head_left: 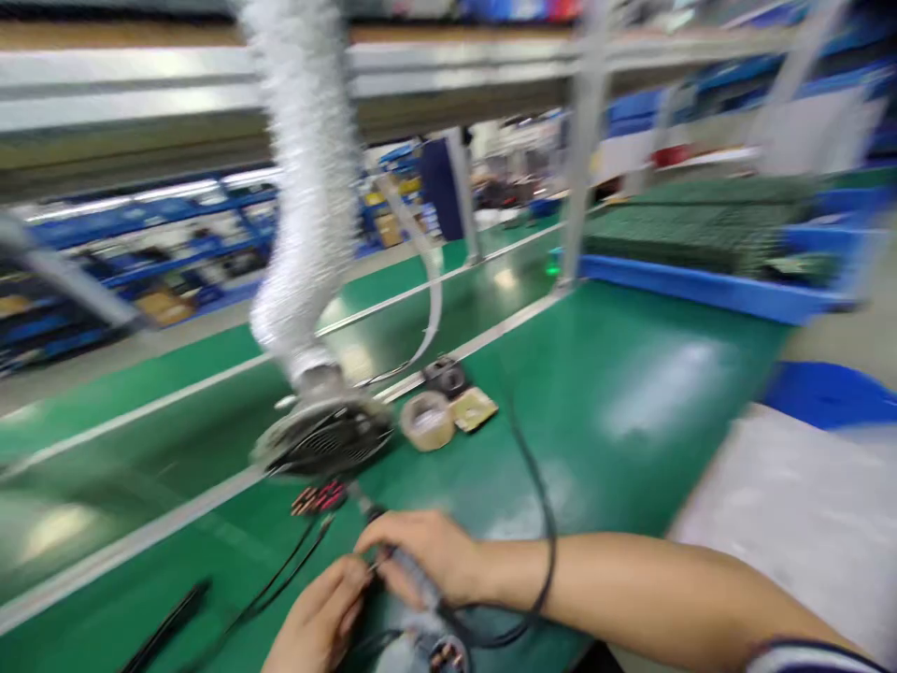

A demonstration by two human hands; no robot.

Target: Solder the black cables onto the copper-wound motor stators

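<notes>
My right hand (pixel 427 551) is closed around a soldering iron (pixel 417 575) with a grey handle. Its black cord (pixel 543 486) loops over my forearm. Close beside it, my left hand (pixel 322 608) is pinched on something small and blurred at its fingertips. Under my hands, at the bottom edge, a grey object with copper-coloured bits (pixel 445 654) is partly hidden. Ahead lies a cluster of red and copper-coloured small parts (pixel 319 497), with thin black leads (pixel 280 570) running towards me.
A fume extractor hood (pixel 326 435) hangs from a silvery hose (pixel 301 187) just ahead. A tape roll (pixel 427 421) and yellow pad (pixel 473 408) lie on the green bench (pixel 603 402). A black stick-like object (pixel 168 626) is at left. Green boards (pixel 693 224) fill a blue tray (pixel 715 285).
</notes>
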